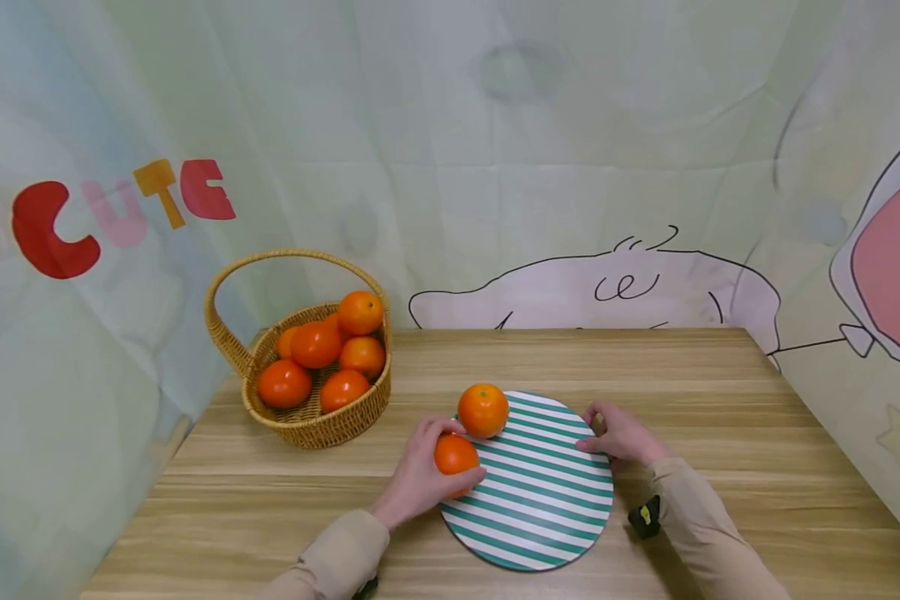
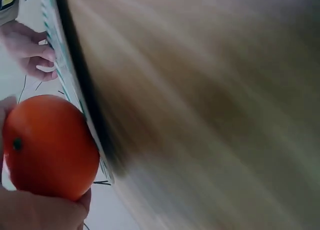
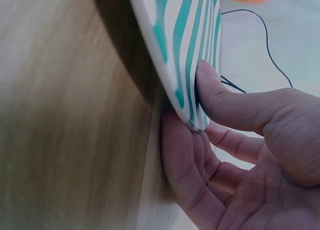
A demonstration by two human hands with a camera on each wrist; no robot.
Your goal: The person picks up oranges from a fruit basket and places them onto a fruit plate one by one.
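A round board with green and white stripes [image 1: 532, 500] lies on the table, its right edge pinched by my right hand [image 1: 624, 433]. In the right wrist view, the thumb [image 3: 225, 99] presses on the striped top and the fingers reach under the rim. My left hand [image 1: 423, 475] grips a red-orange orange [image 1: 456, 456] at the board's left edge. The left wrist view shows the held orange [image 2: 52, 147] between thumb and fingers, a small green stem spot on its side. Just behind it, a second orange [image 1: 483, 410] sits at the board's upper left edge, apart from my right hand.
A wicker basket [image 1: 330, 432] with a tall handle stands at the table's back left, holding several orange and red-orange fruits [image 1: 317, 344]. Behind the wood-grain table [image 1: 645, 367] hangs a printed curtain [image 1: 450, 167].
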